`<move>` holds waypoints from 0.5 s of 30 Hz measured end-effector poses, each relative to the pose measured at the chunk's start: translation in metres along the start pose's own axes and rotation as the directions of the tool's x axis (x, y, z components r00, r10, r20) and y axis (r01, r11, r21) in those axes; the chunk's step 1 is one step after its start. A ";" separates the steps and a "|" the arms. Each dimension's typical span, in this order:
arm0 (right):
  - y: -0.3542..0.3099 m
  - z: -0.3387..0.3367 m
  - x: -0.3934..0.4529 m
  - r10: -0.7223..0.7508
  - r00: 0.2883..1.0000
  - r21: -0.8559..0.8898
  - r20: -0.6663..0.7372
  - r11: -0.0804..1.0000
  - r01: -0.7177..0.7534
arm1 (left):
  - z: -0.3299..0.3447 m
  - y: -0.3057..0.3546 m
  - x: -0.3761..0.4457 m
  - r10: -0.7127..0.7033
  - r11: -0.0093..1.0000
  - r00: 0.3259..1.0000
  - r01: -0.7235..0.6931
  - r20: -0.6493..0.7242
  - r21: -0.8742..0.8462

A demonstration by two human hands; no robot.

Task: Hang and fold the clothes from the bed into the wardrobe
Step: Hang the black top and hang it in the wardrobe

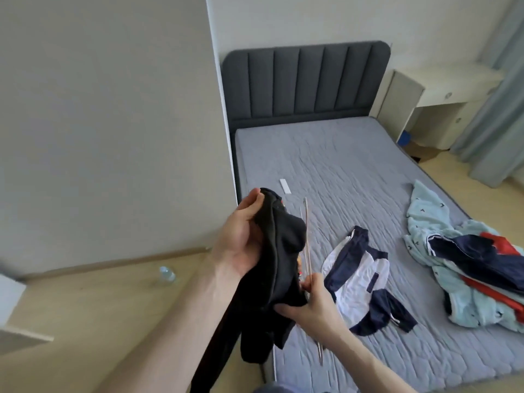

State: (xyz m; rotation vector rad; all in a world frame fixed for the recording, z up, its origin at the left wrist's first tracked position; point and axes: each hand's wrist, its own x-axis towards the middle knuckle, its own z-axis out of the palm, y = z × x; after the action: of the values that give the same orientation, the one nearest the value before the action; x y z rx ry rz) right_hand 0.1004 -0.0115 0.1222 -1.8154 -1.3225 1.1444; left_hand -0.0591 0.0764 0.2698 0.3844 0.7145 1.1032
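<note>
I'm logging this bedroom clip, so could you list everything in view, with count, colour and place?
black garment: one, black, held up over the bed's left edge
hanger: one, pale and thin, behind the black garment
white and navy top: one, spread mid-mattress
clothes pile: one heap, light blue, navy, red, right side of the bed
white strip: one, on the mattress
bed: one, grey mattress, dark headboard
bottle: one, clear, on the floor, left
desk: one, cream, right of the headboard
left hand: grips the garment's top
right hand: pinches hanger and garment
</note>
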 end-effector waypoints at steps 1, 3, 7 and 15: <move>-0.006 -0.001 0.004 0.000 0.999 0.021 -0.051 1.000 0.001 | 0.003 0.007 -0.003 0.025 1.000 1.000 -0.025 0.008 0.007; -0.022 -0.015 0.013 0.023 0.993 0.172 -0.115 0.985 -0.002 | 0.000 0.026 -0.004 0.125 0.990 0.992 -0.124 -0.006 0.063; -0.062 -0.067 0.028 0.071 0.982 0.484 -0.174 0.875 0.022 | -0.037 0.071 0.006 0.424 0.772 0.900 -0.303 -0.098 0.558; -0.131 -0.106 0.022 -0.036 0.999 0.441 -0.016 0.897 0.040 | -0.100 0.053 0.014 0.489 0.021 0.867 -0.121 0.095 0.992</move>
State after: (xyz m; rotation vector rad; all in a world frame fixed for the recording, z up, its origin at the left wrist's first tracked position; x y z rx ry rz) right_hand 0.1431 0.0520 0.2740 -1.4511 -0.9854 1.2925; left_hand -0.1604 0.1048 0.2253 1.7284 1.7228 0.8917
